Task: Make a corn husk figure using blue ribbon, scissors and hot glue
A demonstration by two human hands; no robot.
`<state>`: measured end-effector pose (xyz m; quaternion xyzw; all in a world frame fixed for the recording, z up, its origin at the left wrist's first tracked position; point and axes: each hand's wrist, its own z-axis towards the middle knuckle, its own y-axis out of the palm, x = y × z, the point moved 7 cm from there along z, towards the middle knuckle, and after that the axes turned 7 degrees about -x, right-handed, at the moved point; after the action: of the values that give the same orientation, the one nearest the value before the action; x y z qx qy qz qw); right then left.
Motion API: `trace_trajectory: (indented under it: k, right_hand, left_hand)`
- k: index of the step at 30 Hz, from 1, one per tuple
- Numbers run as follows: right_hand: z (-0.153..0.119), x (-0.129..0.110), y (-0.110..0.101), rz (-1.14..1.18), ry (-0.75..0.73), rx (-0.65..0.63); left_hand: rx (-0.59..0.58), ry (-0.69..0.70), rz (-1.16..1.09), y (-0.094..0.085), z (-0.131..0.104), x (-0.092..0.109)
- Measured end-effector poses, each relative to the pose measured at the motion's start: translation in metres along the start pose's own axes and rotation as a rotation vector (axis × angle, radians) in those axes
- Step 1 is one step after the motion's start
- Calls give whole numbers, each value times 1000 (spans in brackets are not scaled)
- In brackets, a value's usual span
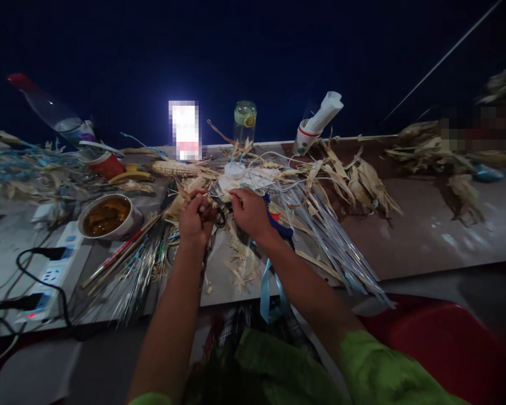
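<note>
Near the middle of the cluttered table (253,281), my left hand (196,216) is closed, its fingers curled around something thin that I cannot make out. Just to its right my right hand (249,209) is pinched at the fingertips, and a thin pale strand seems to run between the two hands. Corn husk pieces (240,253) lie below and between them. A blue-handled tool (280,225) is partly hidden behind my right wrist. A white round spool (235,170) sits just beyond my fingers.
Left are a bowl of brown liquid (107,216), a power strip (61,273) with black cables, and thin rods (141,270). Clear sticks (337,242) and dried husks (366,183) lie right. Behind stand a lit screen (185,129), a bottle (244,121) and a paper cup (307,138).
</note>
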<state>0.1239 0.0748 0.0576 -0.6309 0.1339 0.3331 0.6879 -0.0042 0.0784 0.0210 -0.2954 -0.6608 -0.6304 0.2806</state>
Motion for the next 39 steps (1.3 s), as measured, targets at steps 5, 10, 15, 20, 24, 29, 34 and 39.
trace_trajectory:
  k: [5,10,15,20,24,29,34,39]
  right_hand:
    - [5,-7,16,-115,-98,-109]
    - [-2,-22,31,-213,-202,-194]
    - [-3,-22,36,-209,-201,-214]
    - [0,-17,37,-192,-206,-229]
    - [-3,-18,45,-234,-268,-312]
    - [-2,-21,45,-215,-297,-285]
    - [4,-12,29,-116,-235,-152]
    - [3,-8,28,-87,-249,-187]
  left_hand:
    - [67,71,-2,-7,0,9]
    - [210,191,4,-23,2,20]
    - [301,243,106,-26,-2,22]
    - [291,250,194,-21,-3,18]
    - [283,235,262,-19,-3,17]
    - [300,220,305,-18,-3,16]
    - [324,248,370,-21,-3,16]
    - [373,251,427,-25,-4,14]
